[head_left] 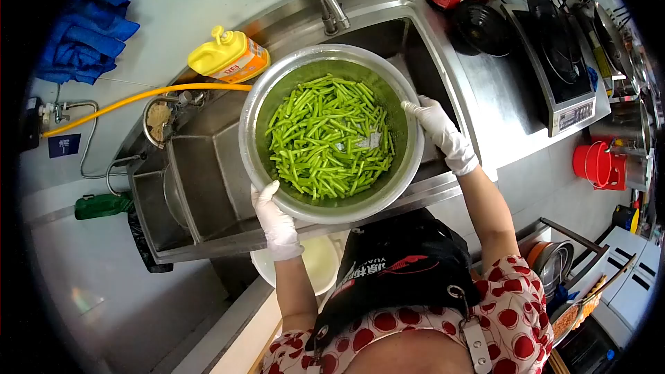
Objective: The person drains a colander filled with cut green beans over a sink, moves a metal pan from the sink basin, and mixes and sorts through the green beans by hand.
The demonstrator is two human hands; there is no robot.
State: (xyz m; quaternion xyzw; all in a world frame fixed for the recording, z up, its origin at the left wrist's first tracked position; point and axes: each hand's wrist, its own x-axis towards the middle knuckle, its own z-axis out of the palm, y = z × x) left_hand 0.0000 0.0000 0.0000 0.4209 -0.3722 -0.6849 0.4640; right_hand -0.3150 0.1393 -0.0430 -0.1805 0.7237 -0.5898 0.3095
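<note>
A large round metal bowl (251, 159) is held over the steel sink by both my gloved hands. Cut green vegetable stalks (325, 138) cover its bottom. On the lower left rim, my left hand (274, 220) grips with its thumb over the edge. My right hand (443, 135) holds the right rim, thumb on top and its other fingers partly hidden by the bowl. Both hands wear white gloves. Just behind the bowl stands the faucet (329, 7), and a yellow bottle (228, 57) is close to its upper left.
The sink (215, 166) lies beneath the bowl, with a yellow hose (149, 92) running to it from the left. An induction cooker (554, 76) and black bowl (483, 28) are at the right. Below the sink edge is a white tub (320, 263). Red buckets (591, 164) stand farther right.
</note>
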